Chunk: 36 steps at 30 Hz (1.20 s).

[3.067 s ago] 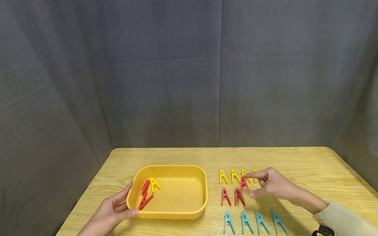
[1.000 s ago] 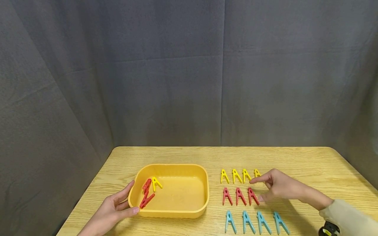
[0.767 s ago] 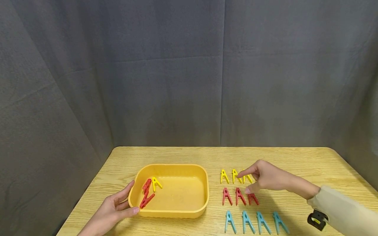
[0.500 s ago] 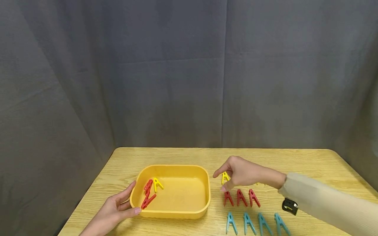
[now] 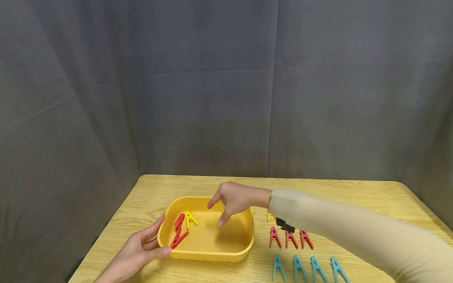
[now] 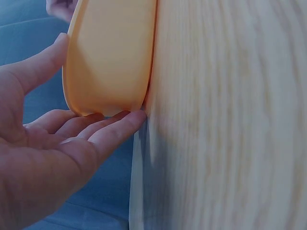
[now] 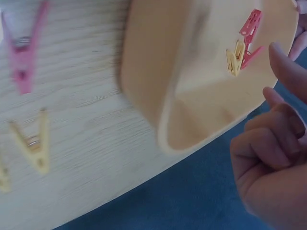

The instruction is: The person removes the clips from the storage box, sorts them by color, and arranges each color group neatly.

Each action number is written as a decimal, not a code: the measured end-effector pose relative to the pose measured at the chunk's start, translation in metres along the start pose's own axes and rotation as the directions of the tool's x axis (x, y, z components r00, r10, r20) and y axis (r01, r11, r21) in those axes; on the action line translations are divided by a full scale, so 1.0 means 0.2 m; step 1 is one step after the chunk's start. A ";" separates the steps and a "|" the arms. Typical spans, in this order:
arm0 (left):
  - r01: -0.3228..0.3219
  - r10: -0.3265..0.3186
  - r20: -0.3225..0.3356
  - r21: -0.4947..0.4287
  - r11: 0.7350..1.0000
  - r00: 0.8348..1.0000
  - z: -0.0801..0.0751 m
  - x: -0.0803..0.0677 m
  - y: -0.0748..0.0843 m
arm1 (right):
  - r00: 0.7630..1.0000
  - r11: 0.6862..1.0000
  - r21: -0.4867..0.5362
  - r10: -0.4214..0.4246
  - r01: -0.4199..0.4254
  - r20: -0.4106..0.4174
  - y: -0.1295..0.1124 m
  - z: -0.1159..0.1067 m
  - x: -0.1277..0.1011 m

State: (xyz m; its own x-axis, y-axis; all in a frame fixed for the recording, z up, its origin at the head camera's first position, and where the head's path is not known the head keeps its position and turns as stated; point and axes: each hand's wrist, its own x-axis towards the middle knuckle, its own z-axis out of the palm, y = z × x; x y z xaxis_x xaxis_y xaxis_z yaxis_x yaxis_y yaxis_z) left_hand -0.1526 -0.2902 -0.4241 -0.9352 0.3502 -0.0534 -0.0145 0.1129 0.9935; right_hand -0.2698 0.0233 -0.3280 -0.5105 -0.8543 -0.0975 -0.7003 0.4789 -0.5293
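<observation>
A yellow plastic tub (image 5: 209, 256) stands on the table, with two red clothespins (image 5: 179, 238) and one yellow clothespin (image 5: 190, 220) lying at its left end. My left hand (image 5: 136, 249) holds that end, thumb at the near corner and fingers along the end wall, as the left wrist view also shows. Over the tub's inside is my right hand (image 5: 235, 199). Its thumb and index finger stand apart with nothing between them, and the other fingers are curled in the right wrist view (image 7: 278, 143).
Right of the tub lie three red clothespins (image 5: 291, 239) in a row and several blue ones (image 5: 298, 268) nearer me. The sleeved right forearm (image 5: 339, 224) covers most of the yellow row behind. A grey curtain (image 5: 212, 118) hangs behind the wooden table (image 5: 354, 186).
My right hand let go of a red clothespin, leaving three in that row, then swept left over the yellow row to above the tub. My left hand stayed at the tub.
</observation>
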 end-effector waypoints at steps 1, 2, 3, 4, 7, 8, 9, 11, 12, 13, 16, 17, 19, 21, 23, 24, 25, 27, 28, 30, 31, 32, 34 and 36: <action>0.001 -0.001 -0.002 -0.001 1.000 1.000 0.00 0.00 0.00 | 1.000 1.000 0.009 0.000 0.000 0.016 0.00 0.01 0.03; 0.002 -0.002 -0.004 0.000 1.000 1.000 0.00 0.00 0.00 | 1.000 1.000 0.019 0.003 -0.004 0.031 0.00 0.01 0.07; 0.003 -0.003 -0.004 0.000 1.000 1.000 0.00 0.00 0.00 | 0.999 1.000 0.026 0.008 -0.009 0.044 0.00 0.02 0.10; 0.004 -0.004 -0.006 0.003 1.000 1.000 0.01 0.00 0.00 | 0.998 0.999 0.032 0.014 -0.016 0.057 0.01 0.03 0.13; 0.009 -0.009 -0.009 0.011 1.000 1.000 0.01 0.00 0.00 | 0.996 0.999 0.037 0.035 -0.038 0.080 0.01 0.05 0.21; 0.010 -0.010 -0.009 0.014 1.000 1.000 0.01 0.00 0.01 | 0.996 0.998 0.033 0.042 -0.045 0.085 0.01 0.06 0.24; 0.012 -0.012 -0.010 0.016 1.000 1.000 0.01 0.00 0.01 | 0.995 0.998 0.029 0.049 -0.051 0.085 0.01 0.06 0.26; 0.017 -0.017 -0.016 0.020 1.000 1.000 0.00 0.00 0.01 | 0.994 0.997 0.025 0.065 -0.068 0.088 0.00 0.07 0.30; 0.019 -0.018 -0.018 0.023 1.000 1.000 0.00 0.00 0.01 | 0.993 0.996 0.027 0.078 -0.081 0.090 0.00 0.08 0.32; 0.020 -0.019 -0.020 0.025 0.999 1.000 0.01 0.00 0.01 | 0.991 0.995 0.032 0.093 -0.096 0.091 0.00 0.08 0.33; 0.018 -0.018 -0.015 0.021 1.000 1.000 0.01 0.00 0.01 | 0.986 0.990 0.023 0.140 -0.142 0.086 0.00 0.10 0.37; 0.015 -0.015 -0.011 0.019 1.000 1.000 0.01 0.00 0.01 | 0.984 0.988 0.012 0.154 -0.156 0.084 0.00 0.10 0.38; 0.007 -0.007 -0.001 0.013 1.000 1.000 0.01 0.00 0.00 | 0.980 0.983 -0.010 0.183 -0.182 0.077 0.00 0.12 0.39; 0.001 -0.001 0.006 0.005 1.000 1.000 0.01 0.00 0.00 | 0.976 0.979 -0.031 0.205 -0.204 0.072 0.00 0.13 0.40; -0.003 0.003 0.009 0.001 1.000 1.000 0.01 0.00 0.00 | 0.972 0.974 -0.038 0.223 -0.221 0.072 0.01 0.16 0.40; -0.003 0.003 0.010 -0.002 1.000 1.000 0.01 0.00 0.00 | 0.969 0.972 -0.029 0.234 -0.232 0.074 0.01 0.17 0.41; -0.002 0.003 0.010 -0.005 1.000 1.000 0.01 -0.01 0.00 | 0.968 0.970 -0.024 0.242 -0.241 0.073 0.01 0.18 0.41; 0.000 0.000 0.010 -0.009 1.000 1.000 0.01 -0.01 0.00 | 0.965 0.968 -0.009 0.251 -0.251 0.069 0.01 0.19 0.41; 0.000 0.000 0.009 -0.009 1.000 1.000 0.01 -0.01 0.00 | 0.966 0.968 -0.008 0.251 -0.251 0.064 0.01 0.20 0.41; 0.000 0.000 0.007 -0.009 1.000 1.000 0.01 -0.01 0.00 | 0.964 0.966 -0.001 0.258 -0.258 0.059 0.00 0.21 0.41; 0.001 -0.001 0.006 -0.009 1.000 1.000 0.01 -0.02 0.00 | 0.964 0.966 -0.010 0.260 -0.260 0.053 0.00 0.22 0.41; 0.002 -0.002 0.006 -0.010 1.000 1.000 0.01 -0.02 0.00 | 0.963 0.964 -0.011 0.266 -0.266 0.049 0.00 0.22 0.41; 0.003 -0.003 0.002 -0.011 1.000 1.000 0.01 -0.02 0.00 | 0.960 0.961 -0.013 0.278 -0.278 0.044 -0.01 0.23 0.42; 0.002 -0.002 0.001 -0.009 1.000 1.000 0.01 -0.02 0.00 | 0.955 0.956 -0.011 0.293 -0.293 0.036 -0.01 0.24 0.42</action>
State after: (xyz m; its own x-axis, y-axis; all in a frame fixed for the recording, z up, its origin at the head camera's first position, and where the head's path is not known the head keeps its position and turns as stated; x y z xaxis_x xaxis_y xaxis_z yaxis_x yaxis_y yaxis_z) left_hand -0.1478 -0.2894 -0.4236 -0.9347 0.3510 -0.0555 -0.0197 0.1048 0.9943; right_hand -0.2869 -0.0599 -0.3758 -0.6746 -0.6834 -0.2788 -0.5259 0.7101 -0.4682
